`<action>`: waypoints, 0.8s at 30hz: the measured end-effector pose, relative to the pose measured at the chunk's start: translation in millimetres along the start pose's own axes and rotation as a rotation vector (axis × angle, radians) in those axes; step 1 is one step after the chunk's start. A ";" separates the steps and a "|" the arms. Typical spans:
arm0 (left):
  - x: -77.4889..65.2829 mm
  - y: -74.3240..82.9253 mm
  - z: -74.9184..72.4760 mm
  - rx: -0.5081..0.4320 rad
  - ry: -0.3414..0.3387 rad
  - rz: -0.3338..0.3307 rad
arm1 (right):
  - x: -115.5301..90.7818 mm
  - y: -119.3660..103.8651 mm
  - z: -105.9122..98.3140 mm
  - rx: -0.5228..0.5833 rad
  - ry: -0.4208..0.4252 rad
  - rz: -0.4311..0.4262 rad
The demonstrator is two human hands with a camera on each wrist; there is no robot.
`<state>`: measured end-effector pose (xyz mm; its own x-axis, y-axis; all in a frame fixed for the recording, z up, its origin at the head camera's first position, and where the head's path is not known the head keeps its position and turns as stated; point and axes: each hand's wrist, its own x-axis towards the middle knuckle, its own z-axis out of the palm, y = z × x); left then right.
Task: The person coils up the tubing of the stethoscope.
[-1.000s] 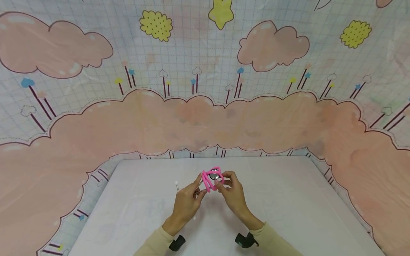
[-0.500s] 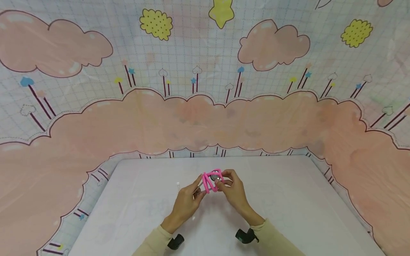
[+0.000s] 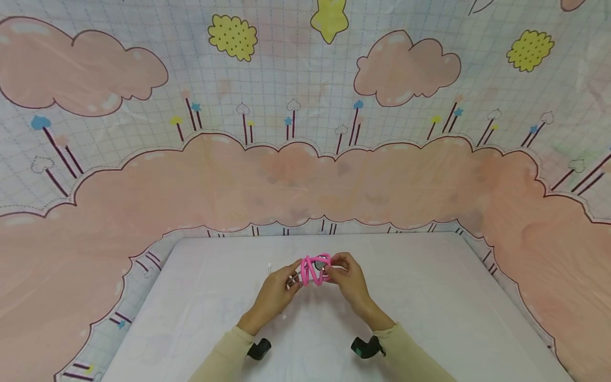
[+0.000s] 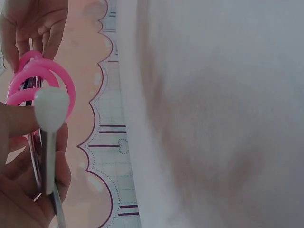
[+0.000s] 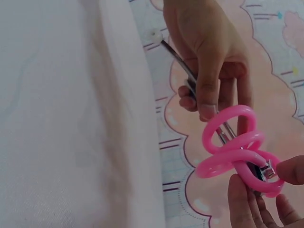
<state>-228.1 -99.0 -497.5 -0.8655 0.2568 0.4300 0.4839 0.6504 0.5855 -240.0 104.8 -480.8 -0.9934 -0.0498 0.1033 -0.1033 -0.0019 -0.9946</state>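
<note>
A stethoscope with pink tubing (image 3: pixel 304 271) is held up over the white table between both hands. Its tubing is wound in several loops, which the right wrist view shows around the metal ear tubes (image 5: pixel 228 130). My left hand (image 3: pixel 273 298) grips the ear tubes between thumb and fingers. One white ear tip (image 4: pixel 51 108) sticks out past that hand, and another white ear tip (image 5: pixel 154 35) shows in the right wrist view. With thumb and fingers my right hand (image 3: pixel 352 289) pinches the far end of the bundle, at the round metal chest piece (image 3: pixel 320 262).
A white tabletop (image 3: pixel 429 307) lies beneath both hands. Behind it hangs a cloth backdrop (image 3: pixel 305 185) printed with clouds and stars. Black wrist cameras, a left one (image 3: pixel 260 349) and a right one (image 3: pixel 366 347), hang at the sleeves.
The pink bundle has turned slightly and its top sits a little lower. My left wrist has shifted slightly left, and the visible ear tip has moved up and right. The right hand barely moves.
</note>
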 end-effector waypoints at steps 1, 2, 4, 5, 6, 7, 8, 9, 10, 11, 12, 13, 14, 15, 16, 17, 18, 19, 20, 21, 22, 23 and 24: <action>2.2 -2.0 -0.1 -0.001 -0.013 -0.007 | 1.6 0.8 -0.2 0.008 0.000 0.009; 4.2 -4.0 -0.1 -0.007 -0.027 -0.013 | 3.1 1.5 -0.3 0.010 0.003 0.017; 8.3 -8.8 0.5 -0.033 -0.053 -0.023 | 6.2 3.1 -0.6 0.014 0.007 0.034; 10.0 -11.4 1.1 -0.043 -0.066 -0.022 | 7.9 4.4 -0.7 0.013 0.008 0.041; 11.4 -13.7 1.6 -0.059 -0.079 -0.026 | 9.8 5.8 -0.7 0.018 0.012 0.055; 12.5 -16.5 2.6 -0.073 -0.094 -0.031 | 11.4 7.3 -0.7 0.022 0.015 0.069; 13.6 -18.9 3.6 -0.089 -0.107 -0.035 | 13.1 9.2 -0.6 0.022 0.018 0.082; 14.5 -21.2 4.5 -0.103 -0.119 -0.039 | 14.7 11.2 -0.7 0.021 0.020 0.093; 15.4 -23.7 5.7 -0.114 -0.135 -0.046 | 16.0 13.4 -0.7 0.019 0.023 0.105; 16.3 -25.8 6.7 -0.126 -0.150 -0.053 | 17.3 15.4 -0.7 0.014 0.028 0.115; 17.3 -27.6 7.7 -0.137 -0.164 -0.066 | 18.5 17.2 -0.7 0.011 0.033 0.126; 18.2 -29.8 8.8 -0.138 -0.178 -0.068 | 19.5 19.0 -0.8 0.008 0.036 0.131; 19.4 -31.4 9.7 -0.139 -0.189 -0.077 | 20.7 20.8 -0.9 0.005 0.037 0.135; 20.5 -33.0 10.6 -0.136 -0.197 -0.082 | 21.6 22.4 -1.0 0.002 0.038 0.137; 21.5 -34.5 11.4 -0.133 -0.205 -0.094 | 22.5 24.1 -1.2 -0.001 0.039 0.137; 22.6 -35.5 12.1 -0.131 -0.210 -0.105 | 23.3 25.9 -1.3 -0.002 0.037 0.134; 23.7 -36.8 12.9 -0.128 -0.214 -0.116 | 24.3 27.1 -1.3 0.004 0.037 0.138; 24.6 -38.0 13.8 -0.127 -0.215 -0.123 | 25.1 28.5 -1.3 0.009 0.036 0.139; 25.5 -38.9 14.7 -0.130 -0.216 -0.136 | 26.6 29.9 -1.7 0.014 0.032 0.141; 26.3 -40.1 15.7 -0.131 -0.217 -0.141 | 27.2 31.1 -1.8 0.018 0.030 0.139; 27.0 -41.3 16.6 -0.135 -0.221 -0.154 | 28.0 32.2 -1.8 0.022 0.029 0.140; 27.7 -42.6 17.5 -0.139 -0.223 -0.160 | 29.0 33.1 -1.6 0.026 0.029 0.143; 28.3 -44.0 18.3 -0.142 -0.227 -0.168 | 30.0 34.1 -1.4 0.025 0.031 0.147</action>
<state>-276.2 -107.3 -523.7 -0.9339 0.3179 0.1638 0.3310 0.5952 0.7322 -273.4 104.6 -511.5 -0.9988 -0.0210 -0.0443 0.0448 -0.0222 -0.9988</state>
